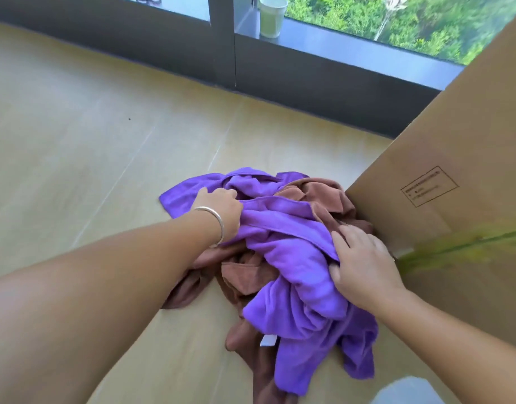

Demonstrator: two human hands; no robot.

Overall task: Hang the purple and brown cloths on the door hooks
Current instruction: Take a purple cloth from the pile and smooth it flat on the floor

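Observation:
A crumpled purple cloth (297,252) lies heaped on the pale floor, tangled with a brown cloth (245,272) that shows under and behind it. My left hand (221,208), with a silver bangle on the wrist, grips a fold of the purple cloth at the heap's left side. On the right side my right hand (361,258) pinches the purple cloth between thumb and fingers. No door hooks are in view.
A big cardboard box (455,158) stands right of the heap, almost touching the cloths. A dark window frame (221,53) runs along the far wall, with a paper cup (271,16) on its sill. Bare pale floor (76,135) spreads to the left.

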